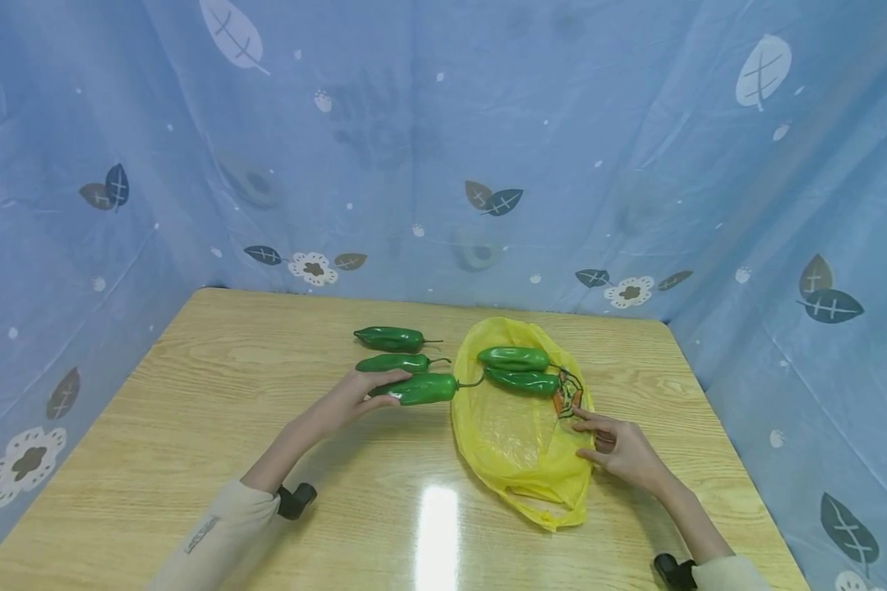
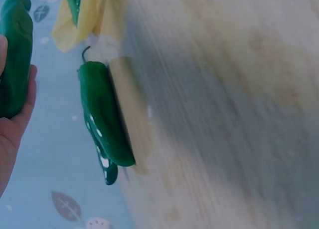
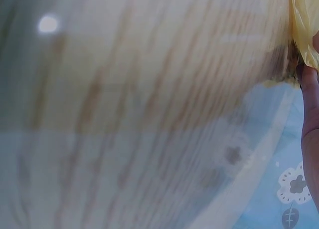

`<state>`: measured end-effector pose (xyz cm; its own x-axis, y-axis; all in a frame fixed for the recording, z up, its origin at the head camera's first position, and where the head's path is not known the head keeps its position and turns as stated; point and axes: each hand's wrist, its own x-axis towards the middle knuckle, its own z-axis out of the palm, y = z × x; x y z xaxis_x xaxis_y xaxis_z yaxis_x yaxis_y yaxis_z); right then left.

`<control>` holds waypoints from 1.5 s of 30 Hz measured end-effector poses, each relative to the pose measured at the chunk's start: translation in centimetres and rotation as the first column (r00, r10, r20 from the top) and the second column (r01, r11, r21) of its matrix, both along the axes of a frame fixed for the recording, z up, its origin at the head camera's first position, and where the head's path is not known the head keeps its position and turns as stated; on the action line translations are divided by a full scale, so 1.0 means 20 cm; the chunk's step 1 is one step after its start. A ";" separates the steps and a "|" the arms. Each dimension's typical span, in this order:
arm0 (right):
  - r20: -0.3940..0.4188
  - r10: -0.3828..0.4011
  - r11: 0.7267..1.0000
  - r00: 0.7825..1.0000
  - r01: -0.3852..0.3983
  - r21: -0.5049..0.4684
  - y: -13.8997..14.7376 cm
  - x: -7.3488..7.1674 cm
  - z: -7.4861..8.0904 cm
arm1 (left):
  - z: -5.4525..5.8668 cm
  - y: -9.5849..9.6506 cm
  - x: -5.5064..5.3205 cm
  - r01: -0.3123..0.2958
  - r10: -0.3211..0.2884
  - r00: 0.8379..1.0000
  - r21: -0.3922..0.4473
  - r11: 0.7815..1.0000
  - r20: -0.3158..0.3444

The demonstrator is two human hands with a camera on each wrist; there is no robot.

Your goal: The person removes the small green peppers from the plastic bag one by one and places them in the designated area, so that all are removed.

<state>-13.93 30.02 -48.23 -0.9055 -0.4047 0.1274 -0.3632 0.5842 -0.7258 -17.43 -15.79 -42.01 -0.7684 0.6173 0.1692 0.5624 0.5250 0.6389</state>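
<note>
Green pepper (image 1: 425, 389), near the middle of the head view, is gripped at its blunt left end by the left hand (image 1: 347, 398), thumb below and fingers curled over the top. Its stem points right and overlaps the left rim of the yellow bag (image 1: 513, 435) in the picture; whether they touch I cannot tell. The right hand (image 1: 624, 450), right of centre, pinches the bag's right edge between thumb and fingers, as the right wrist view also shows at its right border.

Within the bag's rim, toward its top, lie an upper pepper (image 1: 513, 358) and a lower pepper (image 1: 521, 382), stems to the right, beside an orange-and-black patch (image 1: 567, 394). Left of the bag, a far pepper (image 1: 389, 338) and a near pepper (image 1: 392, 363) lie roughly parallel on the table (image 1: 192, 410), the near one just above the held one in the frame.

Broad wood stretches from the left arm to the table's slanting left edge; a narrower strip separates the bag from the right edge. Behind the far edge hangs a blue curtain (image 1: 414, 123).
</note>
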 end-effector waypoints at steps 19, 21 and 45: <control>-0.028 -0.018 0.999 0.999 0.019 0.028 0.00 0.00 -0.01 | -0.09 -0.07 0.09 0.149 -0.147 0.983 -0.017 0.989 0.107; -0.031 -0.011 1.000 0.999 0.012 0.021 0.00 0.00 -0.01 | -0.09 -0.08 0.09 0.149 -0.147 0.981 -0.007 0.989 0.128; -0.020 -0.006 1.000 1.000 0.006 0.016 0.00 -0.01 0.00 | -0.20 -0.15 -0.02 0.070 -0.069 0.989 -0.002 0.998 0.129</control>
<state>-14.06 30.05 -48.20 -0.9054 -0.4014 0.1384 -0.3736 0.5981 -0.7090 -17.85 -18.71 -45.96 -0.7389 0.6704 0.0673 0.5105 0.4918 0.7054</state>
